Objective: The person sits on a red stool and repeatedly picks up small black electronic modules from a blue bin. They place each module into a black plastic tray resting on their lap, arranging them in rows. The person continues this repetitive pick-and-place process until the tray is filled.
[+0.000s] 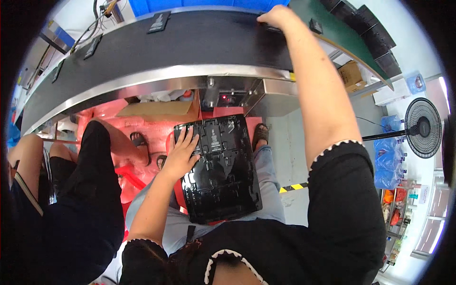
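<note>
In the head view, our two hands were well apart. The black moulded tray (221, 178) lay across our lap, just below the conveyor's metal edge (178, 73); our thighs seemed to serve as its shelf, bearing the weight so that one arm was free to reach. The left hand (180, 154) lay spread on the tray's upper left corner, fingers parted, probably to stop it sliding or tipping. The right hand (278, 18) stretched over the dark belt (204, 45) to its far side, beside a small dark piece (272, 29); we could not tell whether its fingers had closed on anything. Other flat black pieces (158, 22) lay spaced out along the belt, a spacing that likely let each be picked up singly.
</note>
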